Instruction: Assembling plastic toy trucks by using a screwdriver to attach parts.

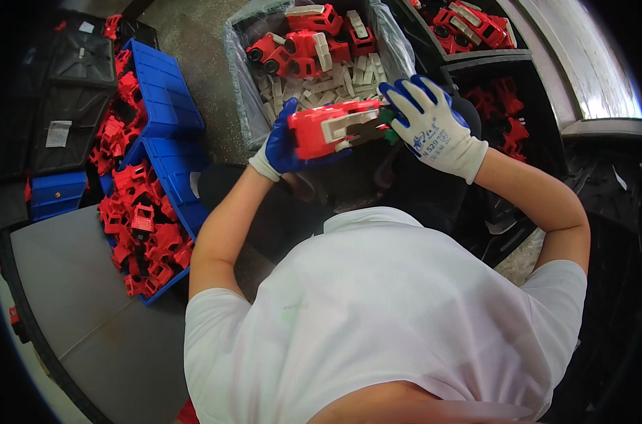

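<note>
My left hand (283,150), in a white glove with a blue palm, is closed around a red toy vehicle body (312,133). A long white plastic piece (337,128) is on the vehicle's side. My right hand (434,131), gloved alike, grips pliers (367,131) with dark jaws and green handles. The jaws lie against the white piece at the vehicle's right end; whether they bite on it I cannot tell. Both hands are held in front of me, just over the near edge of a lined bin (237,78).
Inside the lined bin are red toy vehicles (303,46) and many loose white plastic pieces (349,83). Blue crates (167,92) full of red bodies stand at left, beside a grey surface (80,275). Black crates (487,60) with more red vehicles stand at right.
</note>
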